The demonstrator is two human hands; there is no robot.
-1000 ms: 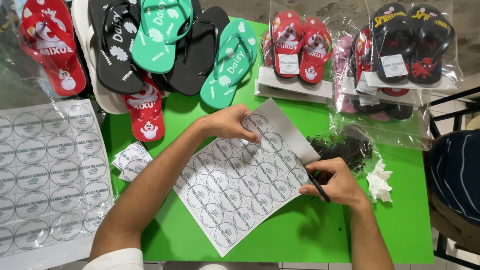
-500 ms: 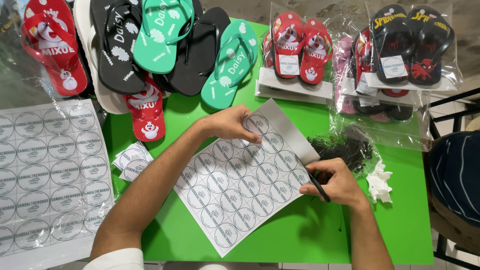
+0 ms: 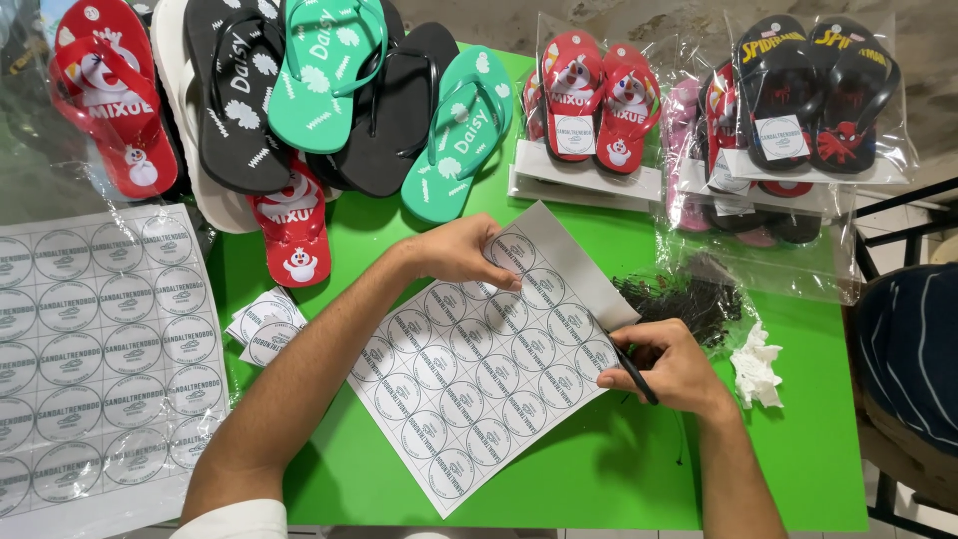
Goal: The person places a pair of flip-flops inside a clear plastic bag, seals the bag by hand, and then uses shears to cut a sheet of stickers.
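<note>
Nearest, lying on green table [image 3: 599,479]: white sticker sheet [image 3: 479,379] printed with rows of round labels, turned at an angle, lower corner pointing toward the viewer.

Right hand [image 3: 671,367] resting at the sheet's right edge, fingers curling shut around a thin black tool [image 3: 635,374]; tool tip touching the sheet margin near the last column of labels. Cannot tell whether blade or pen.

Left hand [image 3: 461,252] reaching across from the left, forearm lying over the sheet, thumb and fingertips pinching the sheet's upper edge next to a round label, remaining fingers curling loosely.

Lying left of the forearm: small stack of cut label pieces [image 3: 261,327]. Further left, hanging off the table edge: second label sheet [image 3: 95,349], under clear plastic.

Sitting just beyond the right hand: heap of small black fasteners [image 3: 689,299]; beside it, crumpled white paper scrap [image 3: 755,364].

Showing at far right: another person's dark striped sleeve [image 3: 913,349].

Lying along the far side: loose flip-flops, red [image 3: 105,100], black [image 3: 235,95], teal [image 3: 459,135]; to their right, bagged pairs, red [image 3: 594,100] and black [image 3: 818,90].
</note>
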